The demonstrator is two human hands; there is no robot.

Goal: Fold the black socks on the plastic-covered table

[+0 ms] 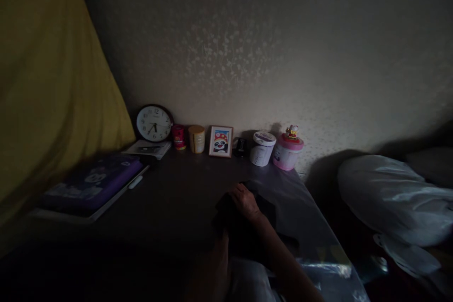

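In the dim light, a black cloth-like item lies bunched at the near middle of the table; its exact kind does not show. My right hand is on top of it, fingers curled down and closed on the dark material. Lower and to the left, my left hand reaches up against the same item. Its fingers disappear into the black material and shadow, so their pose is hidden.
Along the wall stand a round clock, a red tub, a picture frame, a white canister and a pink-lidded jar. A purple case lies left. White plastic bags bulge beyond the table's right edge.
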